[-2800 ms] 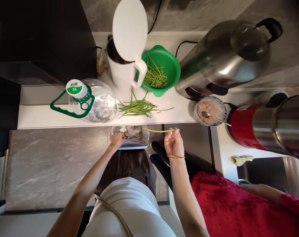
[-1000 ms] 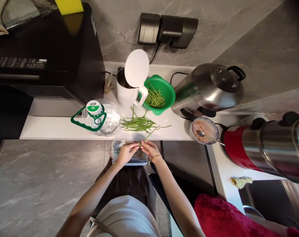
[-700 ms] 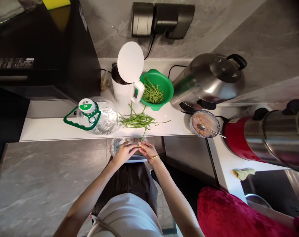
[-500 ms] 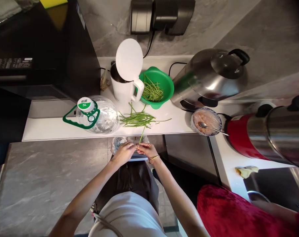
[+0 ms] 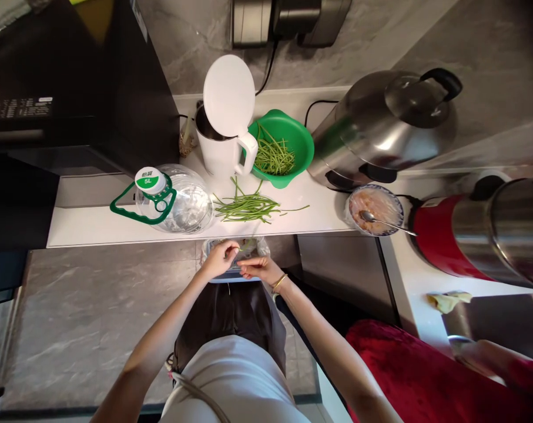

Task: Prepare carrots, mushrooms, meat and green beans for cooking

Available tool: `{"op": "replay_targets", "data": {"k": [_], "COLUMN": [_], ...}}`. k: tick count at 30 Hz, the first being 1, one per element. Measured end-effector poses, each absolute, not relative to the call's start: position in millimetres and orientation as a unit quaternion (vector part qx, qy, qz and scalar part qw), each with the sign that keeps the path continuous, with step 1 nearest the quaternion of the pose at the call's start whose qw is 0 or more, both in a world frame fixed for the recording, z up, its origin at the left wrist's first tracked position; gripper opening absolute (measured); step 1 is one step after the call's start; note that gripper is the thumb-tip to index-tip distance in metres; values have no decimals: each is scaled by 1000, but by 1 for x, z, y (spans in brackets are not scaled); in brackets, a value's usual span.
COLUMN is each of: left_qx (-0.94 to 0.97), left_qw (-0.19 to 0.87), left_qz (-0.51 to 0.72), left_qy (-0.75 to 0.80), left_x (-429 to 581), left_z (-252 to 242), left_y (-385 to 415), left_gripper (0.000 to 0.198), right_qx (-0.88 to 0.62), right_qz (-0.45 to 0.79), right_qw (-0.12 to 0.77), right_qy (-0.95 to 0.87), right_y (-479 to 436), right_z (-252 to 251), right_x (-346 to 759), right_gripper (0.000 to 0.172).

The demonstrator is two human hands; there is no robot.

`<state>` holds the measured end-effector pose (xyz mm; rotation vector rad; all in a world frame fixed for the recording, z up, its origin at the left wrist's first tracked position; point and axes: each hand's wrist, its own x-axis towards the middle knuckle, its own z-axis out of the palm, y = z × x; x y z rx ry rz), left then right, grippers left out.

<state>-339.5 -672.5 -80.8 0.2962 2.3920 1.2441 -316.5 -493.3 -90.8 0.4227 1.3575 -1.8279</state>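
Above a lined bin [image 5: 265,249], my left hand [image 5: 221,259] is closed in a pinch on a thin green stem [image 5: 240,249], part of which is blurred. My right hand [image 5: 261,269], with a gold bangle at the wrist, is just to the right, fingers stretched toward the left hand and nothing visible in them. On the white counter ahead lies a loose pile of long green stems [image 5: 248,208]. Behind it a green bowl [image 5: 304,147] holds shorter cut stems [image 5: 275,157].
A large clear water bottle [image 5: 189,202] and a white lidded jug [image 5: 215,155] stand on the left. On the right are a steel appliance [image 5: 372,129], a film-covered bowl [image 5: 374,205] with a spoon, and a red-based pot [image 5: 442,235]. Another person's red sleeve [image 5: 398,370] is at lower right.
My hands have come apart; they were together on the stem before. The stem that stood upright between them is now a short blurred length by my left fingers. The view has shifted slightly.
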Motion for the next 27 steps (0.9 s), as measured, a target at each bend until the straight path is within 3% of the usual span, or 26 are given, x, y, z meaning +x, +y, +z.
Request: {"op": "replay_targets", "data": {"k": [3, 8, 11, 14, 16, 20, 25, 27], "left_qx": [114, 83, 47, 6, -19, -21, 126, 189], "left_qw": [246, 240, 236, 250, 269, 270, 104, 83], "left_qz": [469, 532, 574, 612, 649, 659, 471, 392], "left_qy": [841, 808, 782, 750, 711, 701, 867, 896], "left_x": [-348, -348, -345, -343, -341, -337, -331, -330], "left_z": [-80, -80, -83, -84, -83, -78, -66, -62], "left_y": [-672, -671, -671, -669, -666, -661, -661, -661], "left_gripper": [17, 18, 20, 22, 22, 22, 17, 19], "right_qx": [202, 235, 156, 10, -72, -150, -198, -218], "right_qz": [-736, -684, -573, -470, -438, -395, -326, -309], "right_qw": [385, 238, 113, -19, -61, -68, -44, -32], "right_qy": [520, 648, 797, 883, 894, 904, 923, 925], "right_y": [-496, -485, -480, -481, -484, -486, -483, -482], "right_z": [-96, -103, -98, -88, -83, -77, -77, -78], "right_x": [-313, -315, -312, -309, -310, -315, -320, -320], "right_gripper": [42, 38, 40, 24, 18, 19, 21, 21]}}
